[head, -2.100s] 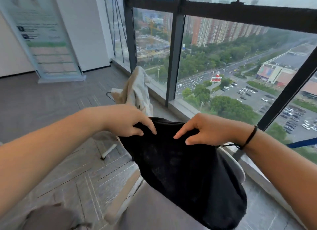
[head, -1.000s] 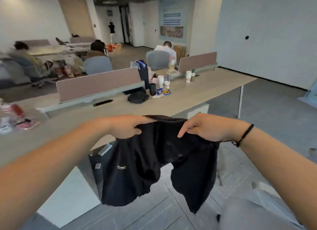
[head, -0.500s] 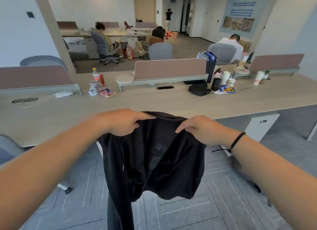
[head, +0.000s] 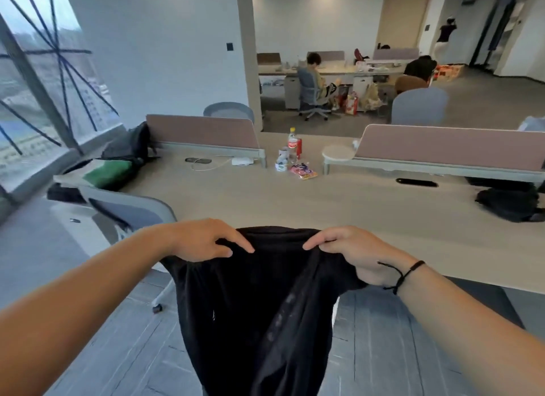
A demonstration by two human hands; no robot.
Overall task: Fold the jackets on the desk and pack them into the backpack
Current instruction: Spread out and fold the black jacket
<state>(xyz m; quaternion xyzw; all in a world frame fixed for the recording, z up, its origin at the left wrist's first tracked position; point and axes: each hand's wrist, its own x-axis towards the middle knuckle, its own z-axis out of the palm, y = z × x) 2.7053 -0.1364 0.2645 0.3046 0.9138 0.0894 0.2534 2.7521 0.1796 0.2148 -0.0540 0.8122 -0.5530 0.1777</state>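
Swung further left since half a second ago, both hands still pinch the black jacket [head: 259,307] top edge, left hand [head: 203,240] and right hand [head: 354,252] fingers curled, hanging before the counter [head: 295,201]; backpack [head: 129,143] now visible far left.

Two hands: left hand [head: 203,240], right hand [head: 358,255]; one black jacket [head: 259,307]; one backpack [head: 129,144]; two desk dividers [head: 203,131]; one bottle [head: 292,143].

Jacket [head: 259,307] plain black, faint grey print down one panel. Worktop [head: 339,206] pale beige wood grain. Backpack [head: 129,144] at far left corner black; folded garment [head: 107,171] at left edge green. Dividers [head: 203,131] dusty pink, grey bases. Bottle [head: 292,143] red label, yellow cap. Floor [head: 383,336] grey, lighter line pattern. Wristband [head: 407,273] black.
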